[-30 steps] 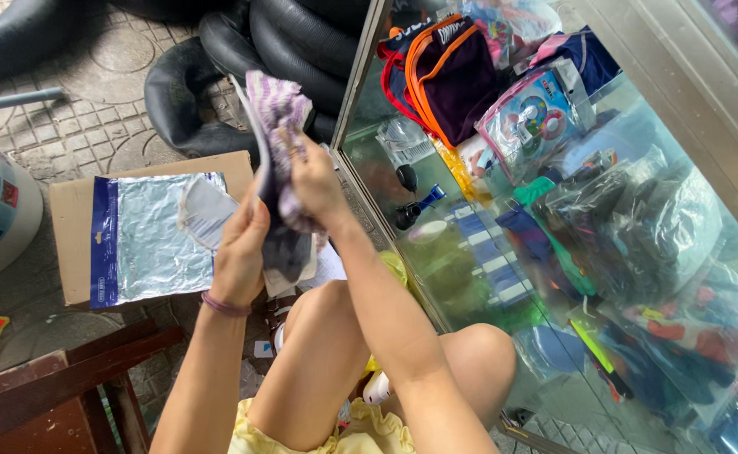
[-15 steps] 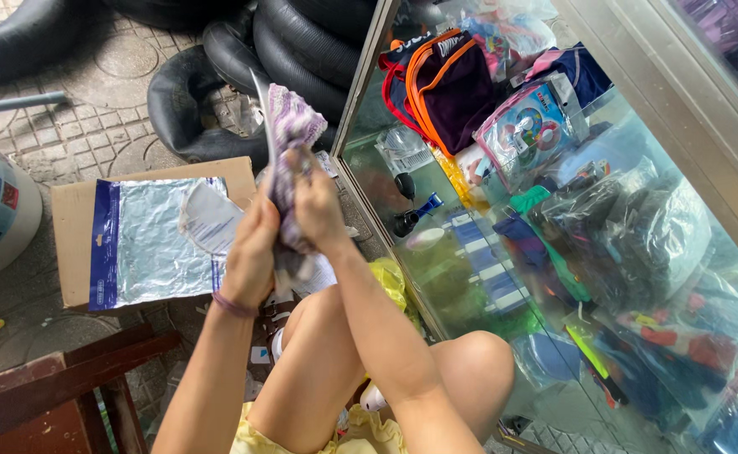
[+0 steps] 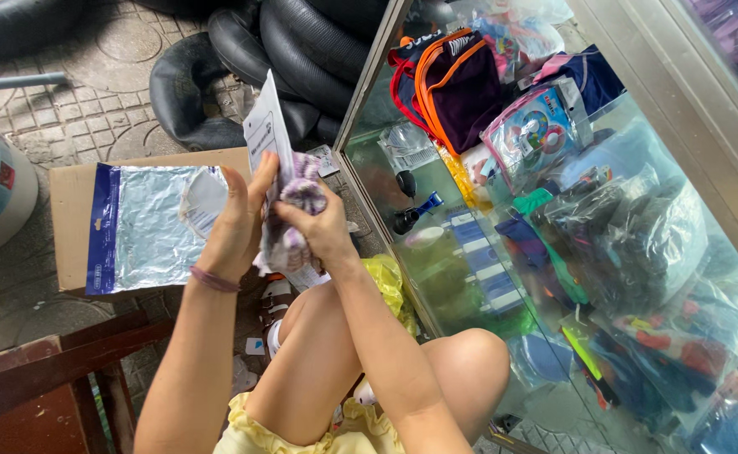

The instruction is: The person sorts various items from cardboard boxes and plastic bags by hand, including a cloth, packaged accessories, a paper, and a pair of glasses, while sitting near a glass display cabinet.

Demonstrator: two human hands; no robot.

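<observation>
Soft purple-and-white cloth [image 3: 295, 220] and flat plastic pouch [image 3: 264, 133], both hands [image 3: 238, 220] [image 3: 322, 229] closed around them.

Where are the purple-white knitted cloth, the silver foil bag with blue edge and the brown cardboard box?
purple-white knitted cloth [image 3: 300, 195], head view, upper bunched part.
silver foil bag with blue edge [image 3: 137, 227], head view, foil middle.
brown cardboard box [image 3: 68, 219], head view, bare left top.

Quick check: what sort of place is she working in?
Likely a small street-side shop: a glass display case crammed with packaged goods, rubber inner tubes stacked on the paved ground, a cardboard box.
</observation>
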